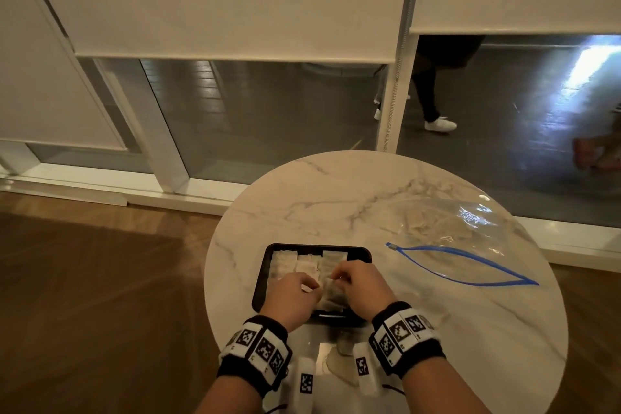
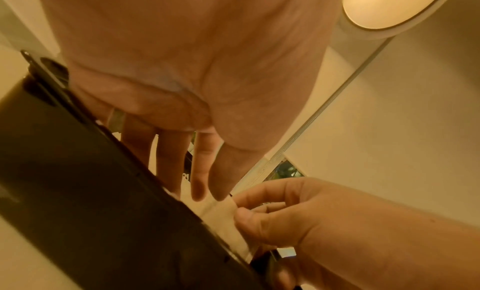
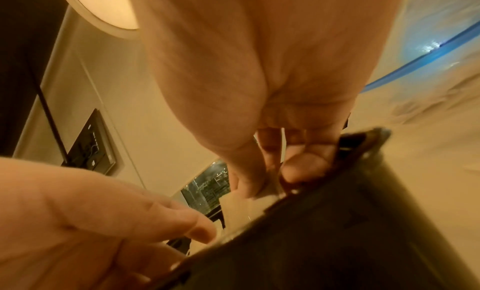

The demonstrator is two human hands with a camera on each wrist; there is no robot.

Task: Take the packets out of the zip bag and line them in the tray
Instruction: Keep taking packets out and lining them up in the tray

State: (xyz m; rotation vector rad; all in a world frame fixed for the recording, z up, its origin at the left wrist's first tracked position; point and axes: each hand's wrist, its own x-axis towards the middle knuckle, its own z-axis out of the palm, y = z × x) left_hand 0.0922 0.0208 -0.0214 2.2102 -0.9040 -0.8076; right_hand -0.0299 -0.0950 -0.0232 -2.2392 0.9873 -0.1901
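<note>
A black tray (image 1: 265, 265) sits on the round marble table (image 1: 336, 195) near me, with pale packets (image 1: 284, 262) lined along its far side. Both hands hover over the tray's near part. My left hand (image 1: 314, 284) pinches one edge of a pale packet (image 1: 331, 294) with thumb and index finger, and my right hand (image 1: 336, 276) pinches its other edge. In the left wrist view, the left hand (image 2: 211, 194) meets that packet (image 2: 221, 214) above the tray (image 2: 78, 192). In the right wrist view, the right hand (image 3: 259, 190) grips it at the tray's rim (image 3: 337, 233). The clear zip bag (image 1: 463, 232) lies to the right, its mouth wide, with packets inside.
The bag's blue zipper (image 1: 470, 265) gapes toward the tray. Glass panels with roller blinds stand behind the table, and a person's legs (image 1: 433, 104) show outside. Wooden floor lies to the left. The table edge is close behind my wrists.
</note>
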